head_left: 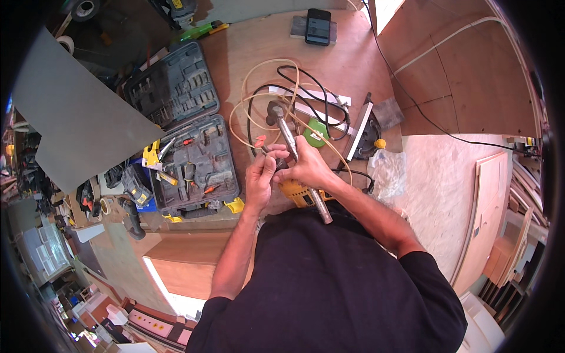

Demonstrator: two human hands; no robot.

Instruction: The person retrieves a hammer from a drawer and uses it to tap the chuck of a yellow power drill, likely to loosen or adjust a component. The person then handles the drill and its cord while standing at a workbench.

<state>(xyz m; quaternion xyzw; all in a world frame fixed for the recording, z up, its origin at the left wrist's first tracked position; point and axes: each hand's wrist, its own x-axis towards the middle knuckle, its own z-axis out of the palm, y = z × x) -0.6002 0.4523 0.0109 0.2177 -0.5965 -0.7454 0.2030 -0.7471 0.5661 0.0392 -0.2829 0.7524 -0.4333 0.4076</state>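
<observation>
A metal-handled hammer [286, 133] lies slantwise in my right hand [311, 163], its dark head pointing away from me and the handle end reaching back toward my shirt. My left hand [259, 178] is closed, with thumb and fingertips pinched together beside the right fingers; what they grip is too small to name. Just below the hands is a yellow power tool [296, 192], partly covered by the right hand and the hammer handle. A dark round part [282, 163] shows between the hands. A small orange piece [259, 141] is visible beyond the left fingertips.
On the wooden bench [247, 50], an open tool case [203, 156] sits left. Coiled cables [241, 112], white strips [322, 115], a green tape measure [317, 133] and a saw-like tool [368, 136] lie beyond my hands. A phone [318, 26] rests at the far edge.
</observation>
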